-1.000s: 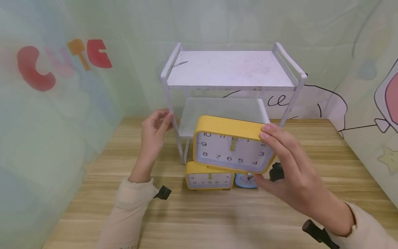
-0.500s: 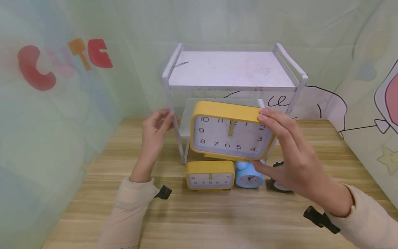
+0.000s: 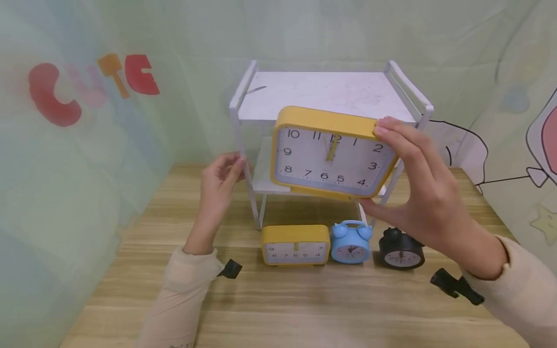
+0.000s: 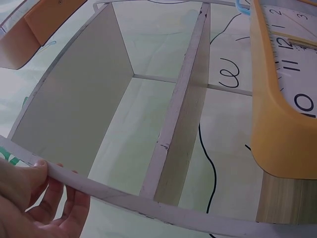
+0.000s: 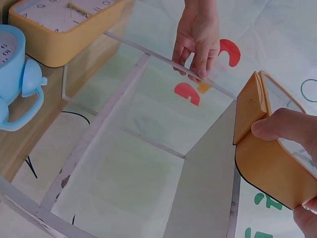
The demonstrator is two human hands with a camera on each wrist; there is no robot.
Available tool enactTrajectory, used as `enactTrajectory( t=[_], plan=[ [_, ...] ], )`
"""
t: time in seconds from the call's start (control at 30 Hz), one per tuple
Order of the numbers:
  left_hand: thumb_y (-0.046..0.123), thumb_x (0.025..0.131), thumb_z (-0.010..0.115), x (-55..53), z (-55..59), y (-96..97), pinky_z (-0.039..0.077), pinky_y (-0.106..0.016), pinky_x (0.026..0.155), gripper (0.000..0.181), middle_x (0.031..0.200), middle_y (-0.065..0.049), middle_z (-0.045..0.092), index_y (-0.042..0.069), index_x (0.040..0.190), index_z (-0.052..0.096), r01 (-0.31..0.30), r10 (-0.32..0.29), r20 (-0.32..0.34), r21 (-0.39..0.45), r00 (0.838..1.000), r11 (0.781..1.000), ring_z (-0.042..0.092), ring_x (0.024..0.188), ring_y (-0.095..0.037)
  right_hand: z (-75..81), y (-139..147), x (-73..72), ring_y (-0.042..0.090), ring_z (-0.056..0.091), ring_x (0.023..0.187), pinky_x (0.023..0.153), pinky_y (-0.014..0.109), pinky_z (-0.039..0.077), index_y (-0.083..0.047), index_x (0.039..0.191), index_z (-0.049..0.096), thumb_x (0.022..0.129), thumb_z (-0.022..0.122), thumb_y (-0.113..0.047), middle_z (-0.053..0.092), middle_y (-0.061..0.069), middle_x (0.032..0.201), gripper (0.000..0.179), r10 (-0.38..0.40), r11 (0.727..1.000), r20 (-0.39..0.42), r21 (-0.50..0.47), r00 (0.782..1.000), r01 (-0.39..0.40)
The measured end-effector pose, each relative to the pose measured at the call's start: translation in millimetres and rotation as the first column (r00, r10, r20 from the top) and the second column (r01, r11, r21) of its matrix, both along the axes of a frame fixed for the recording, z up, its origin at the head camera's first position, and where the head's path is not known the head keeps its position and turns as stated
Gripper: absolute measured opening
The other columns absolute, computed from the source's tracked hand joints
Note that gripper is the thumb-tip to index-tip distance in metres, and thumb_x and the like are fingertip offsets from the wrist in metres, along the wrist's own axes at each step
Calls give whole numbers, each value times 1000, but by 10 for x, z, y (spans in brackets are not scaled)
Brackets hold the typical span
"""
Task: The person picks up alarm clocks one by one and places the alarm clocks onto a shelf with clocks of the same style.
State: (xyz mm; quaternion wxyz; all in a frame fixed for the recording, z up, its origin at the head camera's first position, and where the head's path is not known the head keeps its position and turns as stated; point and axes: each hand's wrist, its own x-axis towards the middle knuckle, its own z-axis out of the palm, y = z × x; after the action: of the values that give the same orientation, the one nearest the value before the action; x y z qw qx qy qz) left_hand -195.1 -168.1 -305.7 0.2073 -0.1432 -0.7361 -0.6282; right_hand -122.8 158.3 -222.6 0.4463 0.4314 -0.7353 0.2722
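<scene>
My right hand [image 3: 428, 198] grips the right end of a yellow rectangular clock [image 3: 330, 121], fingers on its top and thumb underneath. The clock is tilted, its dial facing me, in front of a white two-tier shelf rack [image 3: 322, 94] at about the upper tier's height. In the right wrist view, the right thumb [image 5: 277, 126] presses the underside of the held clock [image 5: 270, 158]. My left hand [image 3: 215, 181] pinches the rack's left front post; the left wrist view shows thumb and fingers [image 4: 74, 208] about that post.
Before the rack on the wooden table [image 3: 278, 304] stand a second yellow clock [image 3: 296, 234], a light-blue twin-bell alarm clock [image 3: 350, 244] and a black alarm clock [image 3: 398, 249]. Patterned curtains [image 3: 209, 34] hang behind and on both sides.
My right hand has raised the yellow clock from just above the table clocks to near the upper tier, uncovering the blue and black clocks. My left hand keeps its place on the post.
</scene>
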Motion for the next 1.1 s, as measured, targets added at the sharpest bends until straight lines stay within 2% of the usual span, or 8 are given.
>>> enactTrajectory(
  t=[0.13,0.37,0.57,0.77,1.1],
  plan=[
    [11,103,56,2,-1,4,59,-30,82,26,107,-26,65,-13,112,61,1,-1,1,7,1000,1000,70,94,-29,77,1,-19,38,49,127,108,24,40,8,132,49,30,92,18,52,23,136,112,-17,1000,2,20,1000,17],
    [12,103,56,-2,-5,4,58,-30,83,27,107,-26,64,-13,112,61,5,-5,4,13,1000,1000,69,87,-9,233,-6,-96,37,48,129,107,28,42,7,134,47,32,91,19,50,22,137,112,-26,1000,15,16,1000,26],
    [14,103,57,5,-13,-2,58,-30,84,28,108,-22,65,-12,113,61,-4,4,2,-8,1000,1000,69,88,-9,386,-29,-188,35,50,129,104,34,46,3,135,50,38,90,17,53,20,136,106,-41,999,-28,-18,999,41],
    [16,103,57,0,-25,11,58,-30,83,29,109,-21,66,-11,114,61,-7,6,-7,-17,1000,1000,69,90,-9,492,-10,-264,32,48,131,108,38,43,4,137,48,41,92,15,52,21,136,106,-62,998,-61,4,996,62],
    [14,103,57,-1,-16,44,58,-30,83,29,107,-22,65,-12,113,61,-3,2,-5,-4,1000,1000,68,87,-8,612,46,-391,30,46,133,108,36,43,5,138,46,45,93,11,51,23,136,104,-85,994,-121,55,989,92]
  ],
)
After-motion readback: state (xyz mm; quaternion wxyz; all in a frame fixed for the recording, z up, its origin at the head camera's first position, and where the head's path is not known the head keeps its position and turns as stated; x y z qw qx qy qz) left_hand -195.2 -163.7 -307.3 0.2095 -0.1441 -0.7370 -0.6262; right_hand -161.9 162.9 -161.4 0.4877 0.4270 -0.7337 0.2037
